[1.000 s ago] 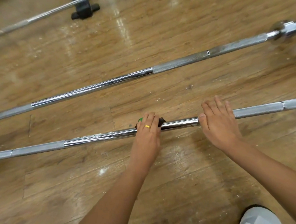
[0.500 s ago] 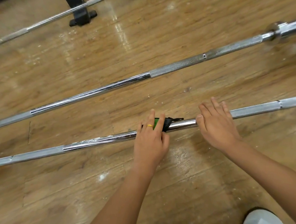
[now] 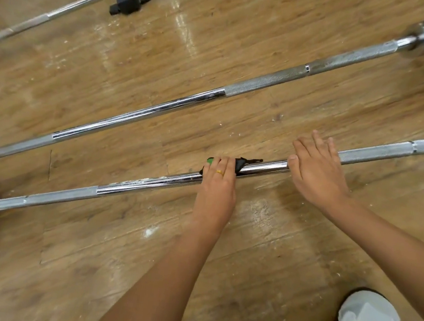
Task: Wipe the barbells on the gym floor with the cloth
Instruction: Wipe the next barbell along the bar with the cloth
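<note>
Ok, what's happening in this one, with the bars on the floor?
A person is working on the nearest barbell, one of three lying on the wooden floor. The left hand grips a black and green cloth over the bar's smooth middle section. The right hand presses flat on the bar just to its right, apparently steadying it. Whitish smears left of the cloth suggest that stretch is not yet wiped. The middle barbell and far barbell lie untouched.
</note>
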Tool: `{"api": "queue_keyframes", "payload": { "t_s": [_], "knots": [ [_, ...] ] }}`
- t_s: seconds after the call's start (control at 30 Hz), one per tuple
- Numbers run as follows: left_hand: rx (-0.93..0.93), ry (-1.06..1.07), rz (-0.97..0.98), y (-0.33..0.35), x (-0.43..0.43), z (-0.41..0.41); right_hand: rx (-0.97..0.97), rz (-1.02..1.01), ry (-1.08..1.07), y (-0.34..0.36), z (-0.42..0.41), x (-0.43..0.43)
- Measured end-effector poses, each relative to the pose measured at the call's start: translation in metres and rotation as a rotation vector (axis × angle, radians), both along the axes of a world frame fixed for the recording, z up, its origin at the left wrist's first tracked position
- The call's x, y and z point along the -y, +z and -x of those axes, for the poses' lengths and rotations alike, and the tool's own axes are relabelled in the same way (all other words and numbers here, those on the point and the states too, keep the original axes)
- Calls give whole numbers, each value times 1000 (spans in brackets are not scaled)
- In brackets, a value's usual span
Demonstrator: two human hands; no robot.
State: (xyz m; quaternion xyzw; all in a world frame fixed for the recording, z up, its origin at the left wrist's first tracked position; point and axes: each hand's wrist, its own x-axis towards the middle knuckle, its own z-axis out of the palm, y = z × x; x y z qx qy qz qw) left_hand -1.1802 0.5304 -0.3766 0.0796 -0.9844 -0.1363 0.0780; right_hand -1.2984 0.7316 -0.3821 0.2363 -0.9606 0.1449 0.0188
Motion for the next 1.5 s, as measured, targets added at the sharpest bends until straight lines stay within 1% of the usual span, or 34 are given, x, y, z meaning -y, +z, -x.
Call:
{"api": "queue_keyframes", "payload": {
  "t_s": [0.1, 0.17, 0.23, 0.37, 0.43, 0.53, 0.57, 0.67, 0.7, 0.83, 0.87, 1.03, 1.1, 1.13, 1.23, 1.27, 1.37, 1.43, 1.47, 1.5],
  "knots": [
    [-20, 24, 25, -2, 6, 0, 11, -6, -1, 0, 0, -1],
    [-53, 125, -9, -4, 7, -1, 15, -11, -10, -1, -1, 0],
    [-33, 193, -50, -2, -3, -3, 14, -12, -10, -1, -3, 0],
    [-24, 22, -28, 1, -14, -8, 11, -10, 4, -1, -7, -4],
    [-39, 42, -32, 0, -5, -10, 2, -2, 3, -1, -10, -6],
    [-50, 203, -85, -4, -10, -18, 0, 9, -4, -1, -16, -7],
    [-57, 203, -79, -5, -16, -21, -4, 10, -7, -2, -19, -7],
    [-72, 59, -30, -4, -21, -25, -16, 19, -15, -3, -24, -10],
    [-71, 52, -36, -3, -16, -26, -18, 25, -16, -3, -26, -11],
    [-104, 301, -128, -3, -4, -40, -36, 41, -26, -4, -37, -14],
    [-104, 302, -114, -4, -10, -43, -37, 45, -27, -4, -39, -14],
    [-69, 43, -62, -2, -34, -39, -33, 57, -36, -4, -50, -19],
    [-52, 7, -50, -3, -27, -40, -42, 51, -31, -5, -54, -22],
    [-56, 26, -53, -6, -23, -43, -45, 51, -28, -6, -55, -23],
    [-92, 223, -104, -7, -27, -53, -58, 61, -50, -7, -62, -23],
    [-92, 243, -114, -6, -35, -51, -60, 64, -65, -8, -64, -22],
    [-97, 106, -88, -4, -56, -46, -61, 64, -74, -9, -69, -23],
    [-82, 57, -82, -2, -48, -46, -52, 57, -58, -7, -70, -26],
    [-76, 90, -101, -2, -40, -50, -47, 54, -52, -6, -71, -28],
    [-75, 173, -133, -1, -31, -54, -44, 53, -51, -5, -72, -29]
  ]
}}
